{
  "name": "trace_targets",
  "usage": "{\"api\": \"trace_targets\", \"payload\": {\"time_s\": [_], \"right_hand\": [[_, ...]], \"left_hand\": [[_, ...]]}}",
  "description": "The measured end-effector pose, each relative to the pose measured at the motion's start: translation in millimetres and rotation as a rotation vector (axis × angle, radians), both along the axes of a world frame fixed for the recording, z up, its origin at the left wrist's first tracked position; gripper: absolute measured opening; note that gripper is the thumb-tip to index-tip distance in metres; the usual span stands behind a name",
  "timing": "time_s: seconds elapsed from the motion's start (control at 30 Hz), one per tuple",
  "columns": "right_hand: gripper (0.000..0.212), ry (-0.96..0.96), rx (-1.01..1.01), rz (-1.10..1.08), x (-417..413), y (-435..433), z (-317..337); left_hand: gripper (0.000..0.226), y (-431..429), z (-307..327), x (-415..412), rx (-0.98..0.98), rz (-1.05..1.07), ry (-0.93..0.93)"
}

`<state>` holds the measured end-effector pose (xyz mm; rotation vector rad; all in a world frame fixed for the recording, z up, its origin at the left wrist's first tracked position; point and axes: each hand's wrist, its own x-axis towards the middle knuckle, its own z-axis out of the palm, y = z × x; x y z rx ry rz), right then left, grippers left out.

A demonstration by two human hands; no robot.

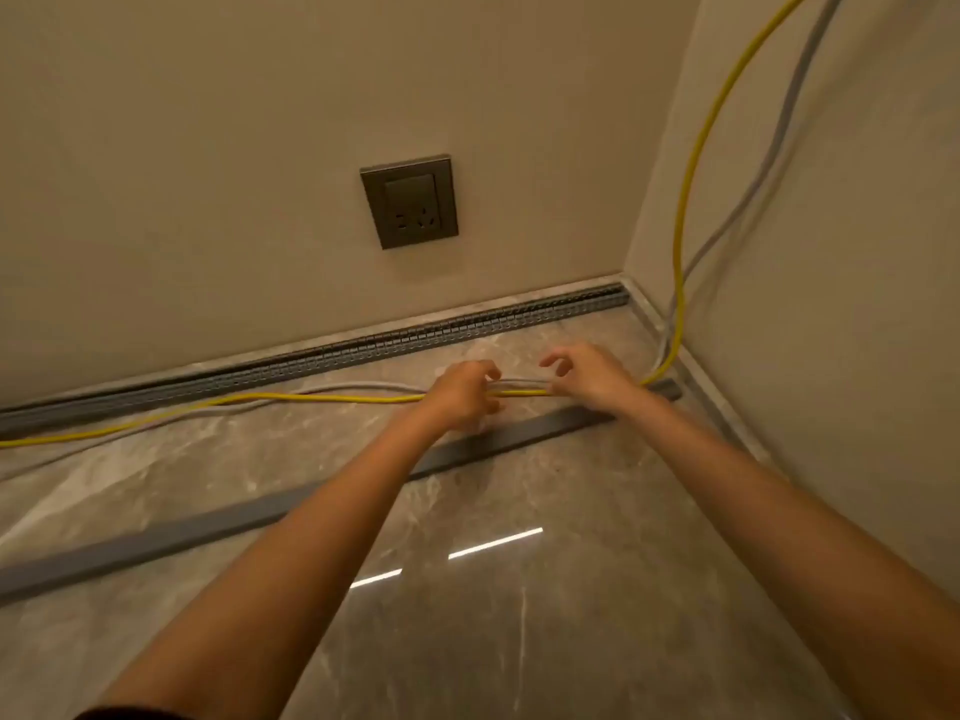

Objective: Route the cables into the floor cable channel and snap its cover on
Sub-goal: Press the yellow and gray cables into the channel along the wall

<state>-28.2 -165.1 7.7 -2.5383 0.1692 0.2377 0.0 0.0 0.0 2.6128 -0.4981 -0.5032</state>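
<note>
A grey slotted cable channel (363,345) runs along the foot of the back wall, open on top. A yellow cable (322,397) and a grey cable (363,386) lie side by side on the floor just in front of it, outside the channel. My left hand (465,394) and my right hand (592,376) pinch both cables close together, a short gap apart. The cables rise up the right wall past my right hand. The long grey cover strip (208,527) lies loose on the floor nearer to me, partly under my forearms.
A dark wall socket (409,201) sits on the back wall above the channel. The room corner (626,283) closes off the right side. The floor is glossy marble tile (519,615) with light reflections.
</note>
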Motion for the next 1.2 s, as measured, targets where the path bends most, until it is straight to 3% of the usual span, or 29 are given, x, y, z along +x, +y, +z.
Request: {"api": "trace_targets", "payload": {"time_s": [0.17, 0.27, 0.33, 0.47, 0.57, 0.7, 0.8, 0.93, 1.13, 1.2], "right_hand": [[0.036, 0.016, -0.226, 0.074, 2, -6, -14], [0.026, -0.038, -0.344, 0.114, 5, -13, -16], [0.020, -0.012, -0.392, 0.146, 10, -21, -18], [0.025, 0.121, -0.413, 0.295, 21, -34, -20], [0.027, 0.191, -0.392, 0.363, 28, -40, -20], [0.006, 0.242, -0.199, 0.338, 38, -53, -9], [0.015, 0.225, -0.055, 0.325, 48, -66, 8], [0.029, 0.145, -0.077, 0.311, 68, -78, 22], [0.010, 0.000, -0.015, 0.199, 104, -101, 26], [0.012, -0.011, -0.013, 0.186, 112, -105, 22]], "left_hand": [[0.034, -13, -22, -3, 0.064, -0.018, -0.173], [0.045, -19, -31, -2, 0.031, -0.021, -0.349], [0.049, -27, -36, 2, 0.067, -0.075, -0.341], [0.034, -36, -34, 18, 0.240, -0.180, -0.284], [0.035, -36, -27, 32, 0.274, -0.257, -0.163], [0.033, -34, -17, 46, 0.154, -0.175, -0.106], [0.010, -33, -9, 61, -0.004, -0.106, -0.100], [0.021, -32, 2, 83, -0.203, 0.080, -0.160], [0.025, -41, 0, 109, -0.299, 0.286, -0.174], [0.021, -42, -4, 112, -0.325, 0.311, -0.188]]}}
